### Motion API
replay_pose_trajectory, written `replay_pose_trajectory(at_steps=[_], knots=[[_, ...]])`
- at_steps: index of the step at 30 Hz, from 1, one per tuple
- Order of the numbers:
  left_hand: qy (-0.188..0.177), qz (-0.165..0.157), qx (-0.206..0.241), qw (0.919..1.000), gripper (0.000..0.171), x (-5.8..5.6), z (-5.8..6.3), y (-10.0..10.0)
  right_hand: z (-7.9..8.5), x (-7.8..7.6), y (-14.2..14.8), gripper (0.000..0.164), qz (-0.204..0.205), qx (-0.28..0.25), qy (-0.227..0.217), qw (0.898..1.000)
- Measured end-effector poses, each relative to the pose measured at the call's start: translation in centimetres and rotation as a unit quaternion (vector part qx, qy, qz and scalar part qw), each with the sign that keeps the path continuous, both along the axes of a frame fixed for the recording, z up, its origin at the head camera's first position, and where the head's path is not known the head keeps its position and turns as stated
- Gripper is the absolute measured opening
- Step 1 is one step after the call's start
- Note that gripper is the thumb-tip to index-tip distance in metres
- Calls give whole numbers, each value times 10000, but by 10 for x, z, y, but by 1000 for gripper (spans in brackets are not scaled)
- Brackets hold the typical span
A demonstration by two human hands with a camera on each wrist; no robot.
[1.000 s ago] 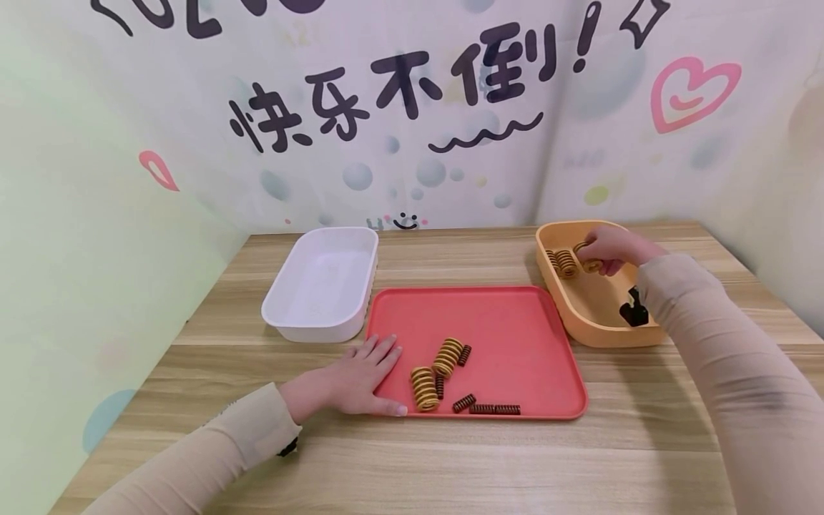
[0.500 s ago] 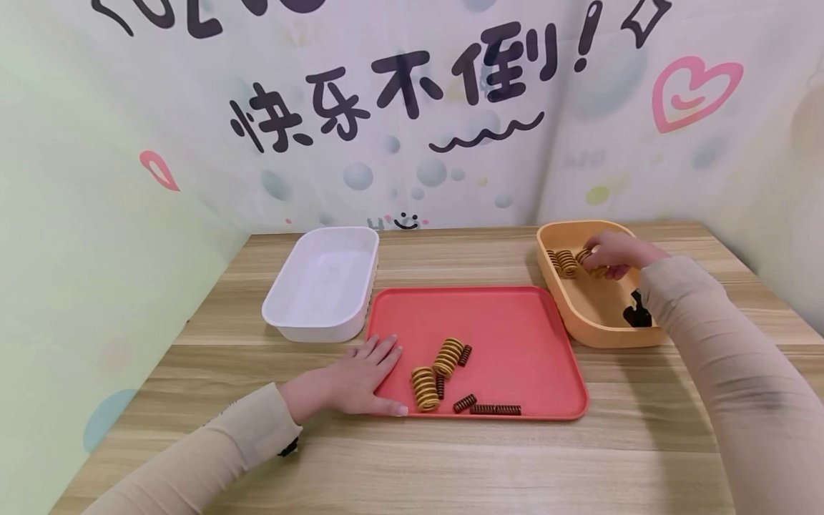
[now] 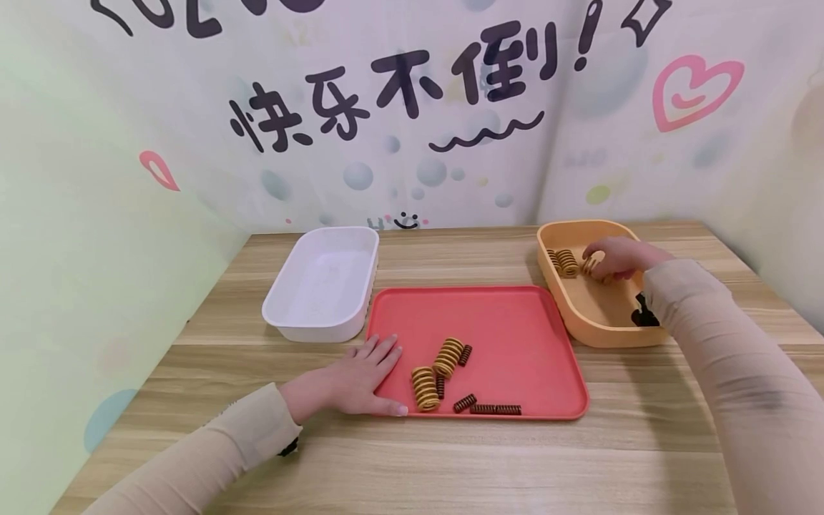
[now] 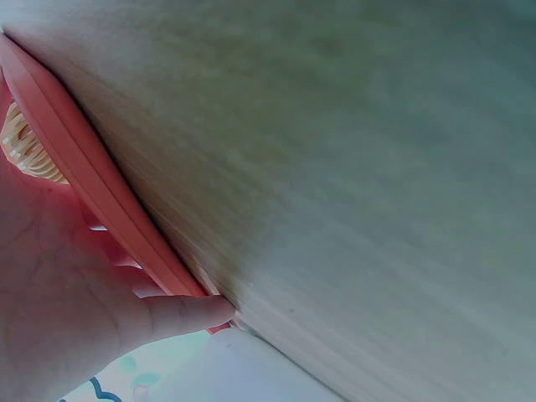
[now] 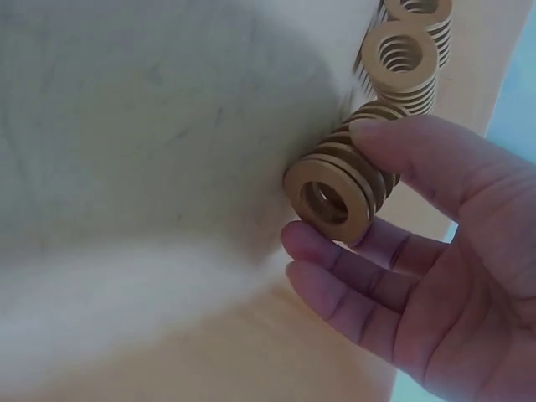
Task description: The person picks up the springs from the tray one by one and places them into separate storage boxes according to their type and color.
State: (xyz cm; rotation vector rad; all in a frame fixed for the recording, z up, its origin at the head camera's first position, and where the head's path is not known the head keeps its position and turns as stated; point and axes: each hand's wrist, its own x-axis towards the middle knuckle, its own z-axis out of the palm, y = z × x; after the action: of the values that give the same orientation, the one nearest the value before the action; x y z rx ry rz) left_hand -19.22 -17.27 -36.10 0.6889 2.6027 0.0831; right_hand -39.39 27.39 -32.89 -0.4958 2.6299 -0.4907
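In the right wrist view my right hand (image 5: 452, 243) pinches a thick yellow coil spring (image 5: 331, 197), thumb on top and fingers beneath and behind. This is inside the orange bin (image 3: 582, 329), where more yellow springs (image 3: 566, 262) stand along the left wall. In the head view the right hand mostly covers its spring. My left hand (image 3: 354, 378) rests spread out on the left edge of the red tray (image 3: 515, 336), with the thumb at the near rim. Two large yellow springs (image 3: 425, 388) and several small dark springs (image 3: 465, 403) lie on the tray near that hand.
A white bin (image 3: 315, 286) stands behind the tray's left side. A black object (image 3: 644, 312) shows below the right sleeve over the orange bin. Everything stands on a wood-grain table (image 3: 483, 465), with a printed cloth (image 3: 399, 172) hanging behind it.
My right hand has moved slightly right and lower into the orange bin, bringing its spring down beside the others. The left hand and the springs on the tray have stayed put.
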Motion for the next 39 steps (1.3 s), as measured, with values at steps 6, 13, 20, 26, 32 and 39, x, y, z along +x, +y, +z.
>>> replay_pose_trajectory(at_steps=[6,13,20,26,32,39], knots=[[-7,19,-1,10000,95,-1,0,0,-1,-1,2,50,280,170,62,9994],[-23,31,-12,10000,95,-1,0,1,1,2,1,46,845,291,694,9936],[-39,22,-49,10000,95,-1,0,1,3,3,-1,45,1124,413,990,9879],[-28,6,-37,10000,95,-1,0,0,3,5,-3,50,1035,490,1018,9882],[-25,7,-64,10000,96,-2,-2,0,4,6,-5,52,852,459,927,9910],[-15,-8,-86,10000,96,-3,-3,0,9,4,-4,55,947,367,815,9915]])
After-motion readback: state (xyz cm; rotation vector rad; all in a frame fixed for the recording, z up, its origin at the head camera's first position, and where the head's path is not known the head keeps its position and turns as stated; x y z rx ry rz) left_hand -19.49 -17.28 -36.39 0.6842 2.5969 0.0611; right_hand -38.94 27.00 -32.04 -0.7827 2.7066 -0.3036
